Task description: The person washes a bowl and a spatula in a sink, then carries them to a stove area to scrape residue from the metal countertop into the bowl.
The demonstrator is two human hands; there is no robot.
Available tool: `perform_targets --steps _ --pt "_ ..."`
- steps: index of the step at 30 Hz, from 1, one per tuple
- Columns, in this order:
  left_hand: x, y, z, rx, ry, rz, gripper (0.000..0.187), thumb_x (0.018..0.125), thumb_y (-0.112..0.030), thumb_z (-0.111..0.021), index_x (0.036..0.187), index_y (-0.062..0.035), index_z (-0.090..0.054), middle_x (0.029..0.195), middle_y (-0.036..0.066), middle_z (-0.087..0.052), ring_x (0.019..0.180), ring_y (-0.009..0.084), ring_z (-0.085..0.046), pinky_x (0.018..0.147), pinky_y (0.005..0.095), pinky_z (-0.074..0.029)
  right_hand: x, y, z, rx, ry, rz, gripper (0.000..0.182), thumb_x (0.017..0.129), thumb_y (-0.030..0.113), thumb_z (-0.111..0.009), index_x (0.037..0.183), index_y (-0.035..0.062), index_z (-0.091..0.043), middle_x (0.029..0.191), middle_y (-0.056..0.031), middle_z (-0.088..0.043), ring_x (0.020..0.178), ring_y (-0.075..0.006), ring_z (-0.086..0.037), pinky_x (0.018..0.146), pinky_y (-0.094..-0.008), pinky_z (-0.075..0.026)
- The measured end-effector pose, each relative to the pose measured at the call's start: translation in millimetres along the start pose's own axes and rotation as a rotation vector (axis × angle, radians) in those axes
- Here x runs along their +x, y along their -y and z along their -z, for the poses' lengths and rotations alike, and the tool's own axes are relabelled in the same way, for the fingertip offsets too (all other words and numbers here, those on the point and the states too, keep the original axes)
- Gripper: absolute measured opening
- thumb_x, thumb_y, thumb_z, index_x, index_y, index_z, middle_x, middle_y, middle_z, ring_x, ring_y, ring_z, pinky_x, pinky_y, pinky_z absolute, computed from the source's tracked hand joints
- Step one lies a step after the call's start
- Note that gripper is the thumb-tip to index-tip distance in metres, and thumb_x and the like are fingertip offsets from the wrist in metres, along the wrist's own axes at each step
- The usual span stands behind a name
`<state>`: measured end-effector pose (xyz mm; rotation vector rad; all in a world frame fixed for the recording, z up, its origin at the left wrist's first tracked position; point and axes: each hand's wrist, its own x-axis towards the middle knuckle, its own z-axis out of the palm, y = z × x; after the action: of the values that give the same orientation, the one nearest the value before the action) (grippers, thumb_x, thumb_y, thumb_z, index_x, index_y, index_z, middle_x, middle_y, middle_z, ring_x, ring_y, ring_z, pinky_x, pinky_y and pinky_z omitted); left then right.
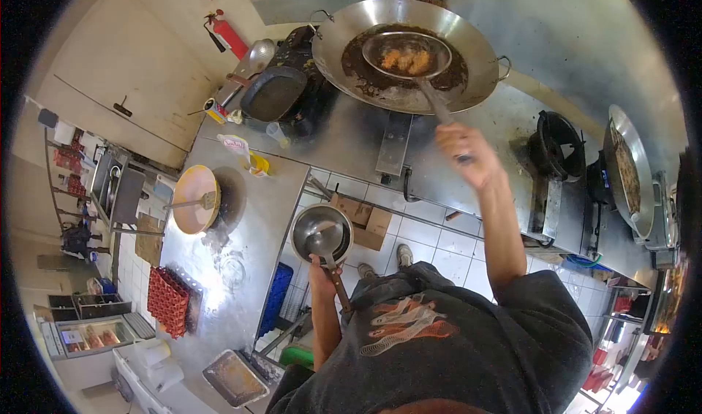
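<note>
In the head view my right hand (pixel 468 153) is closed round the handle of a round wire skimmer (pixel 374 62). Its basket lies over the large metal wok (pixel 336 41), which has dark oil in its bottom. Browned fried pieces (pixel 407 61) sit in the skimmer. Low on the left, my left hand (pixel 319 274) grips a round metal bowl (pixel 300 235) by its near rim. A brown wooden handle (pixel 340 290) runs from that rim towards my body, beside the hand.
A yellow-rimmed bowl (pixel 191 217) with a spatula (pixel 208 200) stands on the left steel table (pixel 245 253), near a red egg tray (pixel 167 302). A dark square pan (pixel 274 98) sits left of the wok. On the right are a black burner (pixel 559 147) and another wok (pixel 618 122).
</note>
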<state>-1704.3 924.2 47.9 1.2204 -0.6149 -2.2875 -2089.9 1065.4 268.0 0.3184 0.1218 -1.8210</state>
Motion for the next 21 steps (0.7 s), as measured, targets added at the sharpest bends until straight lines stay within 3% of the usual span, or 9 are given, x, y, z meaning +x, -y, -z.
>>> perform_targets --steps 2,5,8,10,13,16,19,20,21 --pt "-6.7 1.4 -10.5 -0.031 -0.018 -0.049 0.048 0.093 -0.048 -0.037 0.111 -0.0047 -0.046 0.087 0.010 -0.061 0.064 0.0218 -0.057 0.045 0.0300 -0.043 -5.5 46.7 19.5 0.138 0.070 -0.044 0.009 0.087 0.005 -0.046 0.078 0.0012 -0.044 0.065 0.0006 -0.042 0.052 -0.0084 -0.043 0.043 -0.0187 -0.036" --pt "-6.0 -1.0 -15.0 -0.047 -0.038 -0.022 0.046 0.093 -0.048 -0.037 0.108 -0.0052 -0.047 0.083 0.009 -0.060 0.061 0.0205 -0.055 0.045 0.0296 -0.042 3.5 6.2 6.0 -0.245 -0.023 0.085 0.008 0.086 0.004 -0.046 0.078 0.0020 -0.044 0.064 0.0000 -0.043 0.052 -0.0093 -0.043 0.044 -0.0188 -0.036" --pt "-8.6 -3.9 -13.7 -0.021 -0.055 -0.044 0.043 0.095 -0.046 -0.035 0.104 -0.0063 -0.048 0.082 0.008 -0.059 0.061 0.0198 -0.054 0.044 0.0302 -0.042 -8.4 29.5 -3.9 0.050 0.020 0.068 0.012 0.091 0.001 -0.037 0.079 0.0021 -0.037 0.062 0.0035 -0.036 0.045 -0.0069 -0.035 0.039 -0.0196 -0.031" --pt "-6.4 1.4 -10.2 -0.052 -0.049 -0.027 0.042 0.095 -0.045 -0.034 0.103 -0.0064 -0.047 0.082 0.008 -0.059 0.061 0.0195 -0.054 0.045 0.0310 -0.042 -6.9 14.0 4.5 0.046 0.016 0.048 0.009 0.090 0.001 -0.038 0.080 0.0013 -0.037 0.062 0.0018 -0.037 0.046 -0.0073 -0.035 0.040 -0.0201 -0.033" --pt "-7.0 2.8 -6.3 -0.044 -0.027 -0.074 0.048 0.096 -0.042 -0.035 0.121 -0.0010 -0.038 0.098 0.018 -0.059 0.073 0.0275 -0.061 0.044 0.0308 -0.044 4.1 9.3 -7.6 0.020 0.028 0.057 0.008 0.089 0.001 -0.039 0.082 0.0001 -0.036 0.062 0.0001 -0.038 0.046 -0.0076 -0.036 0.041 -0.0205 -0.034" --pt "4.0 10.0 14.4 -0.051 0.033 -0.053 0.049 0.096 -0.042 -0.035 0.123 -0.0013 -0.035 0.100 0.018 -0.059 0.078 0.0285 -0.062 0.043 0.0299 -0.045 -9.5 39.5 -17.1 0.144 0.000 0.133 0.010 0.090 0.004 -0.039 0.081 -0.0004 -0.036 0.061 0.0008 -0.037 0.046 -0.0075 -0.035 0.041 -0.0203 -0.034" --pt "-8.6 2.2 -1.7 -0.073 0.083 -0.054 0.049 0.095 -0.042 -0.035 0.123 -0.0013 -0.035 0.100 0.018 -0.058 0.078 0.0274 -0.062 0.043 0.0294 -0.045 7.5 8.9 -12.4 -0.004 0.045 0.029 0.010 0.091 0.005 -0.037 0.082 -0.0006 -0.036 0.060 0.0002 -0.037 0.046 -0.0080 -0.035 0.041 -0.0206 -0.034" --pt "-17.9 -1.1 -13.2 -0.023 -0.005 -0.058 0.046 0.093 -0.048 -0.039 0.108 -0.0055 -0.047 0.084 0.008 -0.059 0.061 0.0189 -0.054 0.046 0.0308 -0.042 2.4 2.6 -16.7 -0.040 0.019 0.019 0.013 0.091 0.006 -0.035 0.080 0.0006 -0.035 0.060 0.0005 -0.036 0.045 -0.0083 -0.035 0.041 -0.0215 -0.035" --pt "-16.4 -5.9 -15.5 -0.019 -0.009 -0.077 0.046 0.093 -0.048 -0.039 0.108 -0.0055 -0.047 0.084 0.009 -0.059 0.061 0.0189 -0.054 0.047 0.0307 -0.042 6.2 17.4 -11.1 0.009 0.040 0.046 0.014 0.092 0.006 -0.035 0.078 0.0015 -0.035 0.060 0.0009 -0.036 0.045 -0.0083 -0.034 0.041 -0.0216 -0.035"
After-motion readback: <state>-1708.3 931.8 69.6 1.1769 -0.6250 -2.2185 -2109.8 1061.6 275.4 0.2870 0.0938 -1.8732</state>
